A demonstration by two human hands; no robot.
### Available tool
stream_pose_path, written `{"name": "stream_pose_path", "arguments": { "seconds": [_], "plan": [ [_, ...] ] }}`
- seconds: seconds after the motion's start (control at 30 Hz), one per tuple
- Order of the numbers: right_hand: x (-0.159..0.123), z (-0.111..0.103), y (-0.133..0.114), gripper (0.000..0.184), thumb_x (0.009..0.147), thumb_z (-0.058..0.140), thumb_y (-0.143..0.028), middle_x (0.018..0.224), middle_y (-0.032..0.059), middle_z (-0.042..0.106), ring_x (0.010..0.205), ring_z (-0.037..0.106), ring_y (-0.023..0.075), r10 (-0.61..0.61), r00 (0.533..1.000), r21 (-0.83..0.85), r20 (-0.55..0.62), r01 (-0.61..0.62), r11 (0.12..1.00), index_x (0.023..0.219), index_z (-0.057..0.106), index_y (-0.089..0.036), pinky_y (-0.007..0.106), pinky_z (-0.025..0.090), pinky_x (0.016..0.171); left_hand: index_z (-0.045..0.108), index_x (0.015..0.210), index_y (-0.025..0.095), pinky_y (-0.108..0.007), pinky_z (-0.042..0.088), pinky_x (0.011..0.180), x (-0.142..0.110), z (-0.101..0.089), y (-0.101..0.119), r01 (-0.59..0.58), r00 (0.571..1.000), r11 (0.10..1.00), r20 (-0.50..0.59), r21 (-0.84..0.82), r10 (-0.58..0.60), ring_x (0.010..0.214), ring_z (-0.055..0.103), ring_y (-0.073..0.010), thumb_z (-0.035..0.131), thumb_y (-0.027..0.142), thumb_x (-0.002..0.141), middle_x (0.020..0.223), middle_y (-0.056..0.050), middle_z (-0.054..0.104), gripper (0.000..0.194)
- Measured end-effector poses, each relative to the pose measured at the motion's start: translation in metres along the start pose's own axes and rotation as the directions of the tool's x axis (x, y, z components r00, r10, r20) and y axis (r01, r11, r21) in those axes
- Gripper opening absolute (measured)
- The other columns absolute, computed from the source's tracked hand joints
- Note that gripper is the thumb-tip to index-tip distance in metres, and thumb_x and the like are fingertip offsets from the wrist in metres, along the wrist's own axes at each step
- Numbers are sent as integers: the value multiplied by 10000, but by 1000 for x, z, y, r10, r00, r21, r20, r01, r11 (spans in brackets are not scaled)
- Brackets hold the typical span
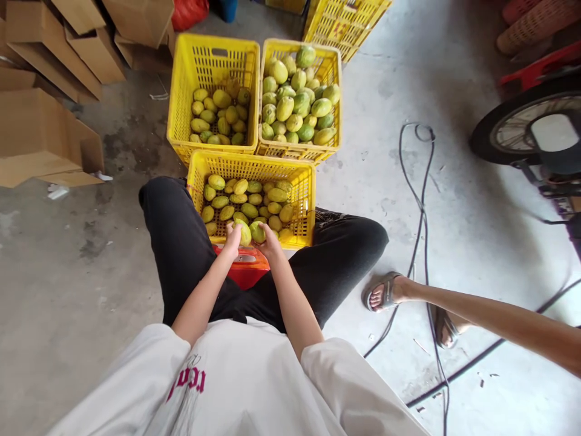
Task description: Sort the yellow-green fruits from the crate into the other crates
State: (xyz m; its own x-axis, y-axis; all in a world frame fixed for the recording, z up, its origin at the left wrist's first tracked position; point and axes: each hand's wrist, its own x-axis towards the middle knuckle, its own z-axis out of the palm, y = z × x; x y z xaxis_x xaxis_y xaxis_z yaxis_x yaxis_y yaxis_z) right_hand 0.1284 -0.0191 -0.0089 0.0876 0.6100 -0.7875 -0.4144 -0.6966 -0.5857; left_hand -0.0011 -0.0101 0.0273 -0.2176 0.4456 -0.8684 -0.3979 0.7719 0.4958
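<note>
My left hand (233,238) is closed round a yellow-green oval melon (245,233). Close beside it, my right hand (269,240) grips a greener melon (256,232). Both hands are over the near edge of a yellow plastic crate (310,200) between my knees. Inside that crate lie several small oval melons (219,201), yellow to green and faintly striped. The undersides of the two held melons are hidden. Part of a red object (247,275) shows below the crate, between my legs.
Two more yellow crates hold melons: the left crate (174,115) partly filled, the right crate (338,91) fuller. Cardboard boxes (40,130) stand at left. A black cable (424,224) crosses the floor at right, near another person's sandalled foot (385,293) and a wheel (499,130).
</note>
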Motion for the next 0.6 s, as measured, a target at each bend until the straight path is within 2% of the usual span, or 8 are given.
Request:
{"name": "stream_pose_path", "arguments": {
  "seconds": [0.17,0.23,0.3,0.33,0.4,0.5,0.53,0.6],
  "plan": [
    [1,4,-19,268,1112,760,-569,935,45,719,1113,875,384,162,971,83,-177,-149,985,1070,612,-350,546,841,875,649,1203,293,-344,675,978,-12,3,7,-12,999,999,-35,52,13,1344,819,-304,794,213,1107,1324,-102,815,192],
    [6,6,-43,207,1142,736,-523,940,52,733,1112,891,404,169,965,119,-200,-148,982,1097,640,-345,612,855,888,639,1177,291,-340,669,993,-13,1,9,-21,999,998,-48,52,23,1324,821,-298,821,198,1082,1302,-100,814,226],
    [17,7,-78,186,1149,738,-509,999,72,767,1163,903,420,127,968,160,-216,-93,983,1126,666,-339,663,860,945,628,1154,294,-349,671,999,-11,0,10,-27,998,998,-62,53,30,1324,823,-307,864,203,1043,1297,-101,816,277],
    [24,7,-101,189,1152,742,-519,1063,82,794,1211,906,412,83,971,181,-225,-42,983,1157,684,-339,657,862,990,625,1146,296,-357,674,999,-11,-1,10,-28,997,998,-68,55,32,1331,825,-315,876,205,1027,1299,-103,819,292],
    [42,4,-150,201,1175,700,-495,1286,106,852,1352,898,358,-88,963,236,-254,150,960,1303,745,-346,576,857,1083,627,1133,297,-378,682,1000,-9,-1,10,-24,997,998,-77,61,28,1348,830,-333,866,197,1015,1301,-116,827,285],
    [68,-6,-215,416,1211,569,-453,1635,123,793,1498,882,294,-315,902,270,-297,395,878,1583,744,-390,558,821,1183,639,1106,292,-414,694,1017,-9,0,9,-11,997,998,-79,67,17,1374,843,-368,855,183,1000,1293,-144,847,264],
    [74,-10,-227,510,1194,587,-435,1746,140,734,1526,881,308,-404,868,235,-288,473,849,1689,707,-401,601,804,1201,642,1103,292,-426,698,1026,-10,0,9,-10,997,998,-76,68,15,1388,846,-383,866,189,990,1296,-151,856,271],
    [79,-19,-229,618,1163,637,-468,1835,172,684,1545,878,321,-507,819,-22,-267,521,853,1777,675,-412,594,783,1197,645,1114,298,-445,707,1045,-11,2,9,-9,997,997,-73,71,14,1431,846,-407,883,207,968,1324,-163,869,293]
  ]
}}
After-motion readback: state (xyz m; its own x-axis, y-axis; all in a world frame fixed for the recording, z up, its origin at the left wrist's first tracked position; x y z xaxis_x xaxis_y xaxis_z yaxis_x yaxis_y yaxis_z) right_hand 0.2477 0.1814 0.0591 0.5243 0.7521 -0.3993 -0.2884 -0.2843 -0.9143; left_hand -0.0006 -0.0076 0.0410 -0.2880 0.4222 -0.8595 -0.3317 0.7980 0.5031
